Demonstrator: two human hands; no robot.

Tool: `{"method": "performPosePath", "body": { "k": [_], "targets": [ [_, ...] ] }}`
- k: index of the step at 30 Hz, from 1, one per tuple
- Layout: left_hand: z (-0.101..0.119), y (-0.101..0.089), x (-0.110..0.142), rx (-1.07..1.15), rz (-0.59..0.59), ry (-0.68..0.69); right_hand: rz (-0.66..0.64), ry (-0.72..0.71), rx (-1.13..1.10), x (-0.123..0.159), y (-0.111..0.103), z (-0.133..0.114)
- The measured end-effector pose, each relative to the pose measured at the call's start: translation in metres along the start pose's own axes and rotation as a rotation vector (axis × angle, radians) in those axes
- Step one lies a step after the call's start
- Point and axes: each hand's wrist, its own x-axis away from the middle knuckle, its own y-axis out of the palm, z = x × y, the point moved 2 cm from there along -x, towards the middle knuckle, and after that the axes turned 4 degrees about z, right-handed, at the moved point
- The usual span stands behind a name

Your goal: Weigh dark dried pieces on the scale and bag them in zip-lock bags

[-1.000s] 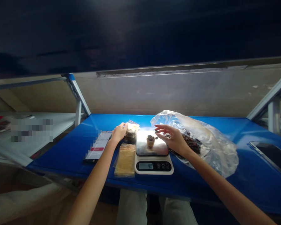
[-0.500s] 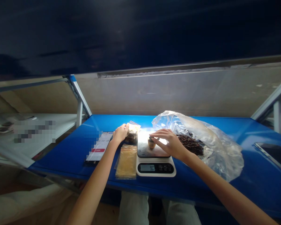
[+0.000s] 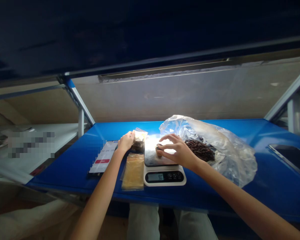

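My left hand (image 3: 125, 142) is closed on the near-left side of a small clear zip bag (image 3: 139, 142) with dark contents, just left of the scale. My right hand (image 3: 179, 151) reaches over the metal plate of a white digital kitchen scale (image 3: 164, 170). Its thumb and fingertips pinch a small gold-coloured cup (image 3: 159, 152), which looks tilted; whether it still touches the plate I cannot tell. The display (image 3: 155, 177) reads 9.0. In front of the filled bag lies a stack of flat yellowish zip bags (image 3: 133, 173).
Right of the scale, a large clear plastic bag (image 3: 236, 163) lies open with dark, twig-like pieces (image 3: 201, 150) in it. A phone (image 3: 105, 158) showing a timer lies at left, another phone (image 3: 290, 160) at far right. A dark blue shelf (image 3: 150, 36) hangs over the blue table (image 3: 72, 166).
My right fingers have shifted from the cup's top to a grip around it, and the cup has gone from upright to tilted. The left hand keeps its place at the bag.
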Motion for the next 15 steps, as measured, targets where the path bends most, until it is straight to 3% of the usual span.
{"method": "performPosePath", "body": {
  "k": [6,12,15],
  "targets": [
    [-0.0016,0.0001,-0.001,0.025,-0.016,-0.019,0.028,-0.017,0.008,0.0052,0.0025,-0.0021],
    [-0.0043,0.0022,-0.0021,0.045,-0.011,0.0,-0.014,0.07,0.084,0.0074,0.0045,-0.0045],
    [-0.0045,0.0019,-0.0019,0.054,-0.019,-0.011,0.001,0.132,0.022,0.0066,0.0015,-0.0058]
  ]
}}
